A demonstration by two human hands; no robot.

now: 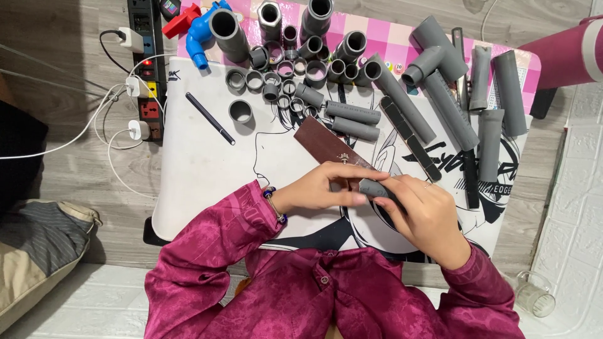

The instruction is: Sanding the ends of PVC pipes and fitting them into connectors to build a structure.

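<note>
Pipe stub [375, 188]: short, grey, lying near centre of mat [195, 176], pinched between both hands. Right hand [422, 216] wrapped over stub from the right, fingers curled tight around it, apparently to stop rotation. Left hand [323, 188] reaching in from the left, fingertips closed against stub end and resting on near end of brown strip [326, 149]. Strip laid flat and diagonal, running far-left to near-right, near end under the hands; looks like an abrasive board, placed so stub can bear on it. Contact between stub and strip hidden by fingers; cannot tell.

Far edge: grey fittings [282, 75] clustered upright, open ends up, presumably sorted for quick picking. Long pipes [452, 107] laid side by side far right, parallel, well apart from the hands. Single ring [240, 111] set alone left of cluster. Black pen [210, 118] lying diagonal at far left of mat, within reach. Blue fitting [201, 34] and red piece [182, 22] at far-left corner, off the work zone. Dark flat bar [411, 138] just right of strip, roughly parallel. Power strip [147, 69] on floor left of mat, chargers plugged in. Clear glass [535, 295] on floor near right.
</note>
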